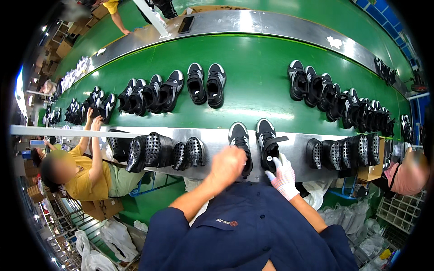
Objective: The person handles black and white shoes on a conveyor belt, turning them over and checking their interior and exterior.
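Two black sneakers with grey toes stand side by side on the metal ledge before me, toes pointing away. My bare left hand (228, 166) is curled closed over the rear of the left sneaker (239, 134), slightly blurred; what its fingers hold, if anything, is hidden. On the right sneaker (266, 133) a strap sticks out sideways, and a round white spot shows inside. My right hand (285, 176), in a white glove, grips that sneaker's heel between thumb and fingers.
Black perforated shoe-shaped forms line the ledge left (158, 150) and right (342, 152). Beyond, several sneakers (169, 92) stand in rows on the green surface (253, 81). A phone (186, 25) lies on the far metal rail (226, 22). A co-worker in yellow (92, 178) reaches for shoes at left.
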{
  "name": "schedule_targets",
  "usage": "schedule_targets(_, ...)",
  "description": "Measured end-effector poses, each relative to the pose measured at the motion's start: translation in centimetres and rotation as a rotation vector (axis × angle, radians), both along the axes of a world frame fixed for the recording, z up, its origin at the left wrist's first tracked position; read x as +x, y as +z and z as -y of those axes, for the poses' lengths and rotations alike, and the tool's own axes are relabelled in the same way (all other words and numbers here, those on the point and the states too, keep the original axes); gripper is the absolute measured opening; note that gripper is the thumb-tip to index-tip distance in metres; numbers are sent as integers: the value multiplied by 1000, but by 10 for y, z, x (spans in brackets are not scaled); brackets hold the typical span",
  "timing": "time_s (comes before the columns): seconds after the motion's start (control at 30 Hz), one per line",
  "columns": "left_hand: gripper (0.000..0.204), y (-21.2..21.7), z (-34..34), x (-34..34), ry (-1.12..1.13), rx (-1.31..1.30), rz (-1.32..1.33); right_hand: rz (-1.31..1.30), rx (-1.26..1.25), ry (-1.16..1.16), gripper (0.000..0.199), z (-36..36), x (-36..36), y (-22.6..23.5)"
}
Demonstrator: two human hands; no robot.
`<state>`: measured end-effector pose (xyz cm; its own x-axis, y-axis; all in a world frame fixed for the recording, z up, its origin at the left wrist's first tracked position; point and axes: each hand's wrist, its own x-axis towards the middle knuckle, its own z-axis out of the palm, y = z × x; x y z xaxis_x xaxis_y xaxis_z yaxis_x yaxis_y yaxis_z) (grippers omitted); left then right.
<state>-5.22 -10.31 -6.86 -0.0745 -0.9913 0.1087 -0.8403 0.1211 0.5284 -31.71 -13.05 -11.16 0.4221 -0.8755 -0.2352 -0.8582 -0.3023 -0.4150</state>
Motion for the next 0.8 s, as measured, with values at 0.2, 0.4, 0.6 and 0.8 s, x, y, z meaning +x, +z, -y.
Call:
schedule_targets(0.2, 57, -71, 110, 148, 461, 61, 407, 130, -133, -93, 66, -9, -30, 23)
schedule_targets(0.4, 36, -105, 139, 222, 315, 191, 205, 171, -62, -293, 46, -17, -54, 30)
schedule_targets(0.6, 35, -55, 111, 178, 257, 155, 223, 182, -201, -603, 33, -35, -78, 44)
schedule_targets(0.8, 17, -11, 82, 97, 81, -57, -176, -121, -543, -755, 54, -24, -138, 58)
